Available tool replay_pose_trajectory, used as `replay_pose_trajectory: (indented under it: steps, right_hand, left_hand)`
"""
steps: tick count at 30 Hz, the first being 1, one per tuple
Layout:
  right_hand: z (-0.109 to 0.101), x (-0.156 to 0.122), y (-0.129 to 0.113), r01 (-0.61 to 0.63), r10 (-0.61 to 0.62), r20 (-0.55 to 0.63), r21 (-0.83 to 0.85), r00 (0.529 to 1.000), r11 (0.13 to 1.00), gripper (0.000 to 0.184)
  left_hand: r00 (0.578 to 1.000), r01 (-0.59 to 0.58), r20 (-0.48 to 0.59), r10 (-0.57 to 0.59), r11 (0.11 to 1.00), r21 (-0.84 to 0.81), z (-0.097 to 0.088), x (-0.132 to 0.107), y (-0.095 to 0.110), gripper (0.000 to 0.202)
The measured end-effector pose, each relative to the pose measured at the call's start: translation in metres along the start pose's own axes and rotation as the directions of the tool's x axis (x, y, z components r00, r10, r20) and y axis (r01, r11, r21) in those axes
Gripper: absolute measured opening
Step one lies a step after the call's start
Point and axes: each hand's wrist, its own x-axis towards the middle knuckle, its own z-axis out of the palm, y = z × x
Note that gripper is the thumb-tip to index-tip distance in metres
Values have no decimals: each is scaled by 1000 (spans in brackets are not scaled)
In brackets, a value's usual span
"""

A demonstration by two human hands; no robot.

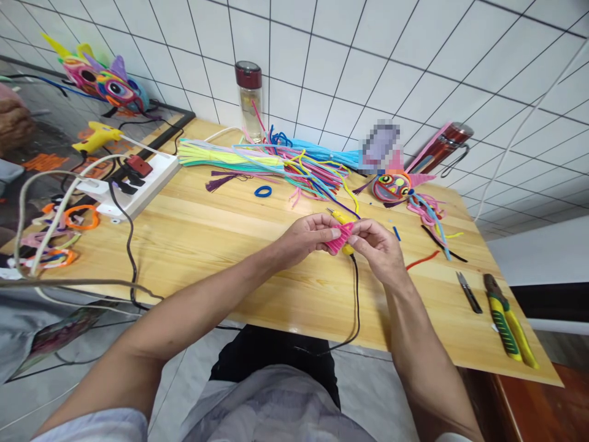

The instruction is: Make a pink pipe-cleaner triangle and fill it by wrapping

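Observation:
Both my hands meet over the middle of the wooden table (193, 245). My left hand (304, 238) and my right hand (377, 245) pinch a small pink pleated pipe-cleaner piece (339, 238) between thumbs and fingers. Just behind it lies a yellow glue gun (343, 217), its black cord (356, 307) running off the front edge. A heap of coloured pipe cleaners (285, 162) lies further back.
A colourful pipe-cleaner mask (396, 186) lies at the back right, another mask (103, 83) at the far left. A white power strip (138, 184) and second glue gun (96, 138) sit left. Snips (469, 293) and pliers (508, 322) lie near the right edge. Two bottles stand by the tiled wall.

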Motion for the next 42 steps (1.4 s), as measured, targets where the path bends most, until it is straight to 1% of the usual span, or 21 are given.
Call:
replay_pose_trajectory:
  steps: [3,8,12,14,17,22,25,28,31,34,39,42]
  right_hand:
    - [1,1,-4,-35,35,12,49,999,998,39]
    - [6,1,-6,-73,71,21,136,997,988,49]
    - [11,0,-6,-83,89,-42,115,995,990,52]
    - [12,0,-4,-89,96,-80,88,992,992,52]
    - [12,-1,1,-79,89,-121,92,989,993,49]
    - [12,0,3,-32,54,-147,147,988,989,40]
    - [15,1,1,-41,67,-180,142,981,989,34]
    - [16,1,1,-49,75,-169,153,983,987,30]
    - [16,-1,4,-6,29,-146,156,989,988,27]
    - [16,-3,5,77,-63,-138,100,988,992,26]
    - [20,-4,1,181,-190,-179,-67,965,981,30]
    - [23,-5,1,222,-243,-217,-118,945,968,28]
  left_hand:
    - [1000,1,-8,-1,1000,-5,0,0,0,57]
    - [997,-48,-57,52,996,72,2,-1,-1,57]
    - [989,-118,-73,131,980,160,5,-3,-2,54]
    - [986,-135,-69,149,974,182,5,-3,-2,53]
    - [989,-121,-67,135,976,180,4,-3,-3,53]
    - [990,-102,-81,115,983,154,3,-3,-5,50]
    - [990,-95,-89,110,983,157,3,-2,-5,49]
    - [989,-87,-104,104,984,158,4,-3,-4,51]
    - [989,-77,-115,93,987,138,5,-3,-2,52]
    - [989,-65,-127,79,992,106,5,-3,-1,54]
    - [993,-35,-108,39,998,43,6,-3,0,54]
    - [995,-25,-98,24,1000,-3,7,-4,0,55]
